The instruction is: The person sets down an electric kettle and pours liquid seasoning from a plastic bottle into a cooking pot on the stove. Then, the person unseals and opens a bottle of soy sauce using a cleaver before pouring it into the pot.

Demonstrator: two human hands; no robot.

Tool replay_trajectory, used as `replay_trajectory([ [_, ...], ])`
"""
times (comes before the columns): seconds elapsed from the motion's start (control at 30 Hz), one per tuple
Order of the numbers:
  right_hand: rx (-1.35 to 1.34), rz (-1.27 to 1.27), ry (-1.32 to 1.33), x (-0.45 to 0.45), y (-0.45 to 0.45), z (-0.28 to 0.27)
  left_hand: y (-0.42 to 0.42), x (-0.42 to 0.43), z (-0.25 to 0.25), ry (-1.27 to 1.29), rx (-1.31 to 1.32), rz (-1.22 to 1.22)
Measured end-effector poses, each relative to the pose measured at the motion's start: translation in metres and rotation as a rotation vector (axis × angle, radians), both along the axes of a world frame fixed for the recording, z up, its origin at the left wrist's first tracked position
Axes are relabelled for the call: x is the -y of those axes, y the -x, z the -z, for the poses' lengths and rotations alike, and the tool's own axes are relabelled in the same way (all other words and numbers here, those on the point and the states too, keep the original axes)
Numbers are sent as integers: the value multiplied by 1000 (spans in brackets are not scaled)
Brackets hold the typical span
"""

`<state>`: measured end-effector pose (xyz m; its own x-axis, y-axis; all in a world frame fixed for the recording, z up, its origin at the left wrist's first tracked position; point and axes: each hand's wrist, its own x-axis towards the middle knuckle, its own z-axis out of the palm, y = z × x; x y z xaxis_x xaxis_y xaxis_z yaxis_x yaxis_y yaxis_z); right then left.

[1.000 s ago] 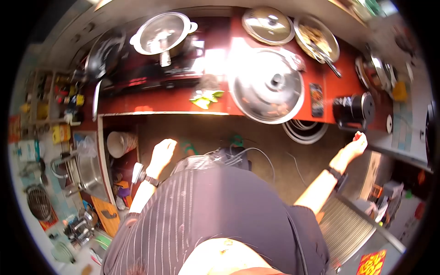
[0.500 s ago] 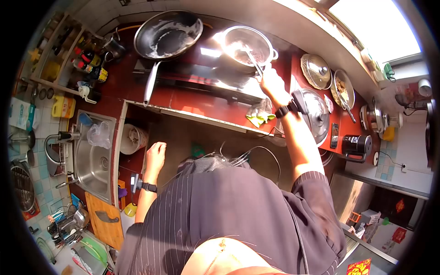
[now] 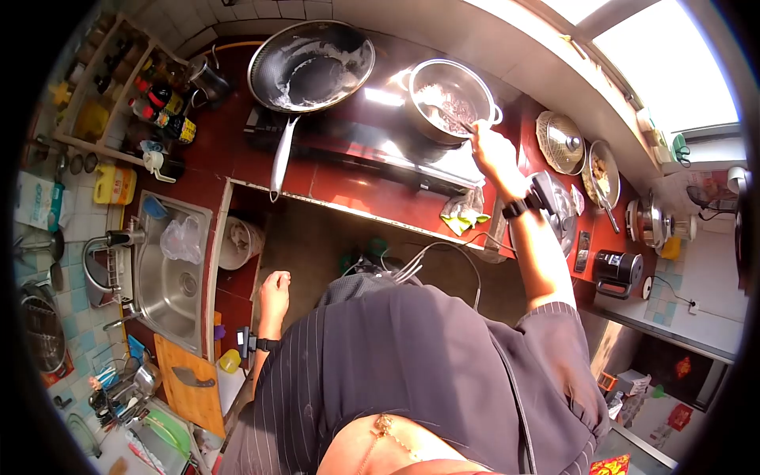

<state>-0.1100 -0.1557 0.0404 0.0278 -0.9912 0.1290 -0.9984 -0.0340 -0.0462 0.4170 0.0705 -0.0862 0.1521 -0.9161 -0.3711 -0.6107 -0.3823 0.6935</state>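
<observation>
At the right side of the black cooktop (image 3: 340,146), a long-handled utensil (image 3: 463,123) is gripped in the right hand (image 3: 495,154), its handle pinched in the closed fingers. Its far end is lowered into the two-handled pot (image 3: 431,131), where dark reddish contents are partly veiled by glare; whether a spoon or a spatula is held cannot be told. The step in hand is judged to be stirring; for a stroke through the contents, a steady hold is called for, with the fingers kept clear of the rim. The left hand (image 3: 275,294) is held low near the waist, well apart from the pot; nothing is seen in it, but how far its fingers are curled cannot be told. To the pot's left, a frying pan (image 3: 313,75) is set with its handle turned toward the body. At the counter's edge a green-and-grey cloth (image 3: 463,215) is laid, and beyond the right forearm a large lid (image 3: 566,212) is partly hidden. A yellow label is borne by a dark bottle (image 3: 180,128) on the left, and pale lettering is carried on the cooktop's front edge, but no brand can be read. Yellow figures are printed on a red paper (image 3: 609,465) below; these too are illegible.
</observation>
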Motion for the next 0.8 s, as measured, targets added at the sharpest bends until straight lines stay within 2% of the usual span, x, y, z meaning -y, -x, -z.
replay_trajectory([
  [0.17, -100, -48, 293, 39, 5, 24, 10, 26, -13, 24, 11, 31],
  [0.27, -125, -105, 242, 40, 29, 18, 13, 31, -15, 20, 26, 24],
  [0.33, -35, -110, 212, 30, 48, 11, 15, 35, -12, 18, 20, 45],
  [0.4, -36, -79, 54, 14, 65, -9, 18, 36, -10, -3, 15, 71],
  [0.47, 5, -41, 41, -8, 72, -42, 22, 37, -7, 22, 16, 86],
  [0.5, 43, 20, -47, -14, 80, -51, 24, 38, -7, 36, 19, 91],
  [0.6, 43, 72, -172, -29, 77, -58, 30, 40, -7, 42, 13, 89],
  [0.63, -6, 59, -159, -30, 71, -50, 32, 40, -7, 39, 11, 93],
  [0.73, 157, 78, -5, -17, 45, -30, 34, 41, -8, 41, 13, 98],
  [0.8, 163, 141, 12, 5, 36, -19, 34, 37, -10, 46, 25, 96],
])
